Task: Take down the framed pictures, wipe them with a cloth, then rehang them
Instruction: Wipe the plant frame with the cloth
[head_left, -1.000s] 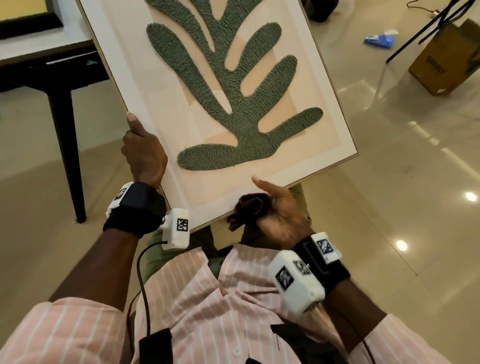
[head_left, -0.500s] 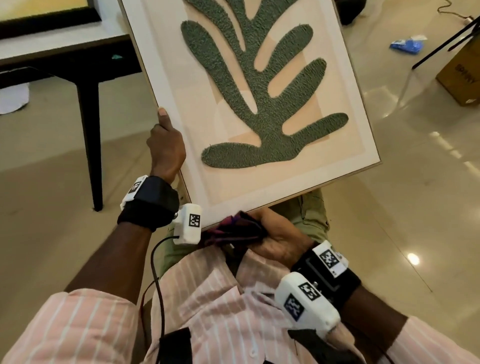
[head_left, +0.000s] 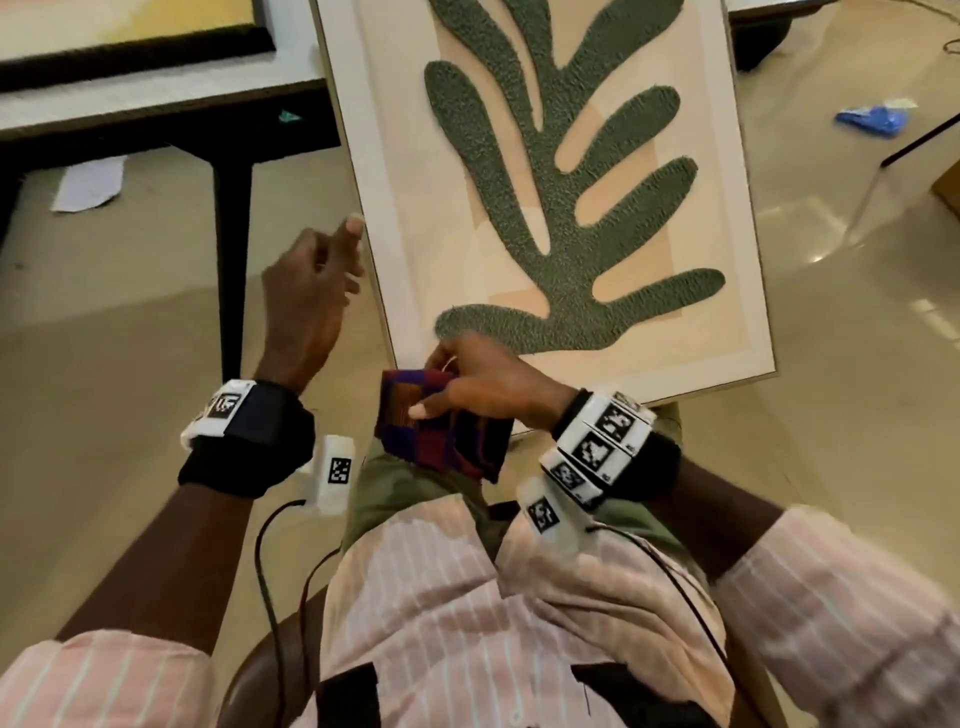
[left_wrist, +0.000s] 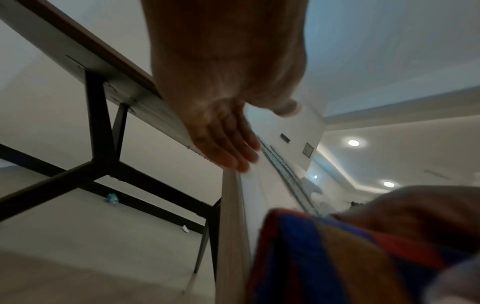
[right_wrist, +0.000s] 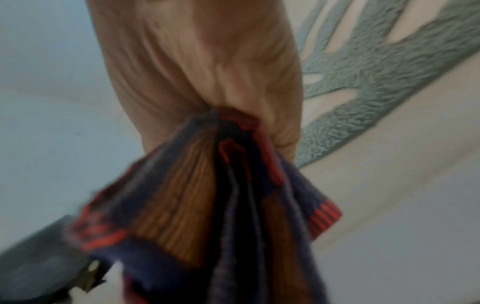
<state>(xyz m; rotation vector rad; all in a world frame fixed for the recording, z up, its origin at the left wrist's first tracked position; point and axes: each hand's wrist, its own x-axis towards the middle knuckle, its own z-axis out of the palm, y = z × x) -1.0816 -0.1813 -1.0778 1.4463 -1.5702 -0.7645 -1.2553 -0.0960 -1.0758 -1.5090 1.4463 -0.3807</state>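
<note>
A light-wood framed picture (head_left: 691, 332) with a green leaf shape leans on my lap, its top away from me. My right hand (head_left: 467, 384) grips a folded blue, red and orange checked cloth (head_left: 431, 431) at the picture's lower left corner. The right wrist view shows that hand (right_wrist: 207, 72) bunching the cloth (right_wrist: 207, 195) just over the picture (right_wrist: 363, 92). My left hand (head_left: 332, 260) is beside the frame's left edge. In the left wrist view its straight fingers (left_wrist: 228, 152) touch the top of the frame edge (left_wrist: 231, 226), holding nothing.
A table with dark legs (head_left: 228, 208) stands at the left, a black-framed picture (head_left: 130, 47) lying on it. A white paper scrap (head_left: 88, 182) and a blue wrapper (head_left: 872, 119) lie on the glossy tiled floor. A cardboard box (head_left: 948, 182) is at the right edge.
My left hand has let go of the frame's left edge and opened beside it. My right hand has brought the cloth up from under the frame to its lower left corner.
</note>
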